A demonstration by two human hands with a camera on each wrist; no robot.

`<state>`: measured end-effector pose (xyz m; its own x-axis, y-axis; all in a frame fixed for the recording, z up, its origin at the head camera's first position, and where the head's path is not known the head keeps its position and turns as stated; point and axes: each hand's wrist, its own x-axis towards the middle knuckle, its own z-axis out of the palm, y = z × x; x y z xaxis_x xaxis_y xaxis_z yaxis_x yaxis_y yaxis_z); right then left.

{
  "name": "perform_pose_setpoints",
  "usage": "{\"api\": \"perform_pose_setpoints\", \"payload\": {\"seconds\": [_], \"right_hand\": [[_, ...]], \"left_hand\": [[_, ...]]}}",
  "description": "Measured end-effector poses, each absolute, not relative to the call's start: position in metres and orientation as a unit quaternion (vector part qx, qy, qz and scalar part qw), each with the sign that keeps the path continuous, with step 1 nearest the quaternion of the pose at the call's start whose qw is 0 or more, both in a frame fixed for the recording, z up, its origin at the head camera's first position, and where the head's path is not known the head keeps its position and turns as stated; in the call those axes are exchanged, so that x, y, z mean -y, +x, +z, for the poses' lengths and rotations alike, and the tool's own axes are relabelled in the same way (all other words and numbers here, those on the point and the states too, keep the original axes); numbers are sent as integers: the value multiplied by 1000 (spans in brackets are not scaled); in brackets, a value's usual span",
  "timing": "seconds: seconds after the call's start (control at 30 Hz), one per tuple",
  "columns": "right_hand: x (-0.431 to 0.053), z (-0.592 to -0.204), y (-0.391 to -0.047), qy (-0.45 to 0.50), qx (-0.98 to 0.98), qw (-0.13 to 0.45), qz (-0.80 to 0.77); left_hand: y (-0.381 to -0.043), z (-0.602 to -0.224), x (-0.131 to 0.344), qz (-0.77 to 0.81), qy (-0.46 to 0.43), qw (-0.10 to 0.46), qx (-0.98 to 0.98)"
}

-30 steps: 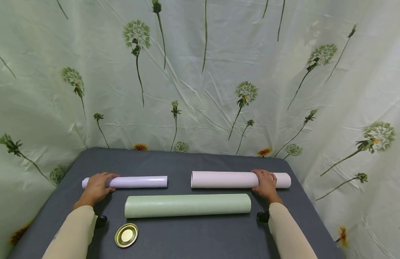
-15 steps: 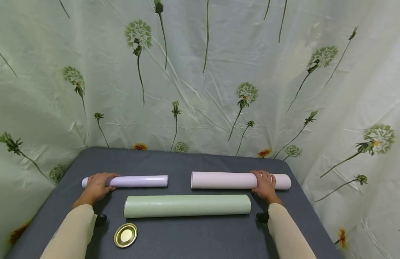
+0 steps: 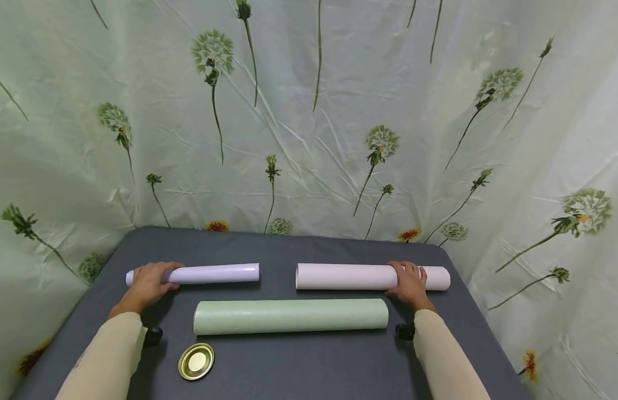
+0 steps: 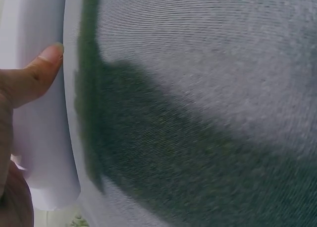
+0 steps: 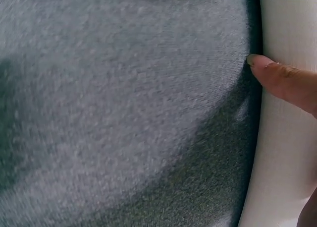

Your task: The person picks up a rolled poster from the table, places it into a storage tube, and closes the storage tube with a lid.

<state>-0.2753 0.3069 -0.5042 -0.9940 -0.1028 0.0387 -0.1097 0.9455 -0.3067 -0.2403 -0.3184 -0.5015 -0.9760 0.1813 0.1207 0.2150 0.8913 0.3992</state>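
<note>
My left hand [image 3: 148,284] grips a thin, glossy lavender roll [image 3: 219,273] near its left end; the roll tilts a little, its right end higher. In the left wrist view the thumb lies along the near side of the roll [image 4: 42,138]. A thicker pale pink roll [image 3: 339,276] lies at the right, and my right hand [image 3: 410,284] holds it right of its middle. The right wrist view shows the thumb against that pink roll [image 5: 285,152]; the other fingers are mostly hidden. Between the hands and nearer to me lies a large pale green roll [image 3: 289,316], untouched.
A round gold-coloured lid or dish [image 3: 196,361] lies in front of the green roll's left end. Everything sits on a dark grey cloth-covered table [image 3: 309,366]. A white curtain with dandelion print [image 3: 309,139] hangs close behind the table and along its sides.
The lavender roll's right end has risen slightly, with my left hand shifting a little upward in view. The pink roll, the green roll and my right hand stay where they were.
</note>
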Motion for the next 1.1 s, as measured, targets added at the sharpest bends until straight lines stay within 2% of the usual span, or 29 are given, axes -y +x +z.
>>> {"api": "perform_pose_setpoints", "payload": {"seconds": [0.73, 1.1], "right_hand": [[-314, -512, -273, 122, 972, 68, 189], [-315, -510, -267, 127, 966, 91, 206]], "left_hand": [[-245, -472, 316, -197, -124, 66, 970], [-239, -461, 306, -180, -169, 123, 961]]}}
